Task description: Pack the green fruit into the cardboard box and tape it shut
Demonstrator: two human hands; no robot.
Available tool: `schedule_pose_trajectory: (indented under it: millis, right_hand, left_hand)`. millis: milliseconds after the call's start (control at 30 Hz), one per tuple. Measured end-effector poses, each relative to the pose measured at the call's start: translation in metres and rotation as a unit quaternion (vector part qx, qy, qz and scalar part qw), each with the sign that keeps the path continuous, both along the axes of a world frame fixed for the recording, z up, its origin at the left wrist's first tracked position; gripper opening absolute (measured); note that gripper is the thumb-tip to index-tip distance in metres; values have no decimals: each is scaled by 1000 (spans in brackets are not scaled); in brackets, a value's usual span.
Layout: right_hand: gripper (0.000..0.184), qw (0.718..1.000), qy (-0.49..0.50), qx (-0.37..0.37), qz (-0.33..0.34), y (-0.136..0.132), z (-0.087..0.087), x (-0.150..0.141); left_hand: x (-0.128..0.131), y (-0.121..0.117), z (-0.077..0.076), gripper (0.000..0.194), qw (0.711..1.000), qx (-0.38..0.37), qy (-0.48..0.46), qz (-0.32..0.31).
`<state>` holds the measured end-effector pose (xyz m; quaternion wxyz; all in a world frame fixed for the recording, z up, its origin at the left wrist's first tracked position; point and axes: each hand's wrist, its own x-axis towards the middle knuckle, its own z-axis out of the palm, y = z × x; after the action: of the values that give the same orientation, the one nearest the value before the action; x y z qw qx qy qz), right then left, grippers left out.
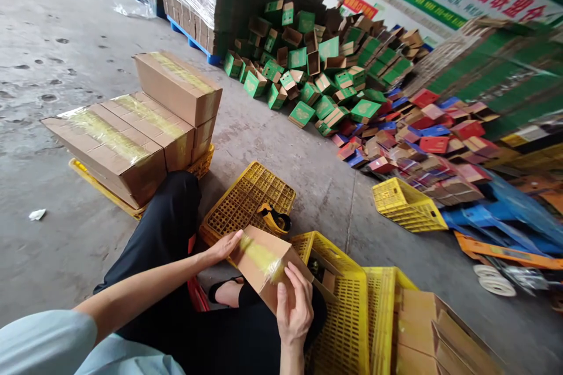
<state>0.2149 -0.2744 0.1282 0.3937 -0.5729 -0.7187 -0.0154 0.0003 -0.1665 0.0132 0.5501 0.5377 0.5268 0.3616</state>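
Observation:
A small cardboard box point(256, 268) with clear yellowish tape along its top is held tilted above my lap. My left hand point(223, 247) presses against its far left end. My right hand point(294, 307) grips the near right end, the fingers bent over the taped edge. Just beyond the box, a yellow and black tape dispenser point(276, 220) lies on an upturned yellow crate point(240, 190). The underside of the box and part of my left fingers are hidden.
Taped cartons point(127, 129) are stacked on a yellow crate to the left. Yellow baskets point(347, 316) and more cardboard boxes point(422, 328) stand at my right. Heaps of green boxes point(308, 94) and red and blue boxes point(433, 143) lie ahead, near a small yellow basket point(407, 205).

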Motion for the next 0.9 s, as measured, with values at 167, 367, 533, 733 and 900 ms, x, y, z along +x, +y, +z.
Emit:
schedule_pose_trajectory:
  millis: [167, 367, 533, 733, 900]
  right_hand:
    - [40, 998, 6, -15, -60, -10, -3, 0]
    - [75, 975, 123, -107, -152, -15, -14, 12]
    - [67, 930, 258, -167, -201, -2, -47, 17]
    - [72, 912, 301, -205, -189, 34, -112, 11]
    - [68, 908, 279, -236, -206, 45, -136, 13]
  left_hand:
    - [9, 19, -6, 87, 982, -184, -18, -29]
    - [-12, 24, 8, 96, 973, -226, -48, -19]
    - [-52, 31, 37, 88, 985, -155, -63, 30]
    - [-74, 32, 34, 81, 996, -52, 38, 54]
    - [-73, 24, 0, 72, 992, 56, 109, 23]
